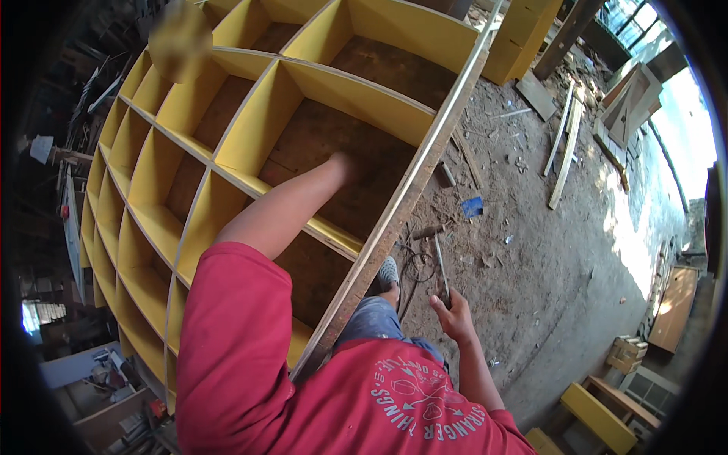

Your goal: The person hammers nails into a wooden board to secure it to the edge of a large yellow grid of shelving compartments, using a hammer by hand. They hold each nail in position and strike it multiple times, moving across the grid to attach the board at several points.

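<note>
A large yellow shelf unit (254,129) with rows of square compartments and brown backing fills the left side. My left arm reaches over a divider into one compartment. My left hand (340,162) is down near the brown board, smeared and in shadow, so its fingers do not show. On the right, my right hand (456,317) is closed round the handle of a hammer (439,262). The hammer's head points away from me, over the dirt floor beside the unit. A rough wooden edge (402,193) runs along the unit's near right side, close to my body.
Wood scraps and a blue piece (472,207) litter the dirt floor (523,265). Long wooden strips (566,152) lie farther right. A yellow panel (599,417) stands at the lower right, and a yellow box (523,38) at the top. Tools (110,371) sit at lower left.
</note>
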`<control>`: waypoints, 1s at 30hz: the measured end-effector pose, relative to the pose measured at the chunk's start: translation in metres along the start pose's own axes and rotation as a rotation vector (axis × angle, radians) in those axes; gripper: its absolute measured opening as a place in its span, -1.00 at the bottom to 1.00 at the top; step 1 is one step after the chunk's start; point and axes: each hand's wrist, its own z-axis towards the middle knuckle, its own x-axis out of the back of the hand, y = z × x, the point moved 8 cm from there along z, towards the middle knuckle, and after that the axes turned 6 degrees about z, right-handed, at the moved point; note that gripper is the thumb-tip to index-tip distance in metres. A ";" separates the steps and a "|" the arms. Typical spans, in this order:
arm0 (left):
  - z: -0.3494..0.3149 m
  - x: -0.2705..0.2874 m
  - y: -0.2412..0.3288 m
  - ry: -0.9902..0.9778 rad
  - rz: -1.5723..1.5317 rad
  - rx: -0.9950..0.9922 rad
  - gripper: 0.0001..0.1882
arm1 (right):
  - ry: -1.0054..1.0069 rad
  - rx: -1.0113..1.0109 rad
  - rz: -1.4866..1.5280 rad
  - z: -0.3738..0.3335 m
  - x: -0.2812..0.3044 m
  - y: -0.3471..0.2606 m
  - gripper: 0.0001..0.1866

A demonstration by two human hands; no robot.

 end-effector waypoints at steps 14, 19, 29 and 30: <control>-0.101 0.142 -0.009 0.477 -0.770 0.223 -0.72 | 0.043 0.038 0.268 -0.013 -0.014 0.030 -0.59; -0.174 0.178 0.085 0.528 -1.073 -0.058 -0.91 | 0.015 0.156 0.232 -0.019 -0.043 0.034 -0.55; -0.166 0.103 0.194 0.363 0.107 -0.301 -0.73 | 0.107 0.296 0.259 -0.070 -0.086 0.056 -0.53; -0.163 0.104 0.201 0.359 0.120 -0.326 -0.73 | 0.129 0.293 0.277 -0.075 -0.088 0.063 -0.53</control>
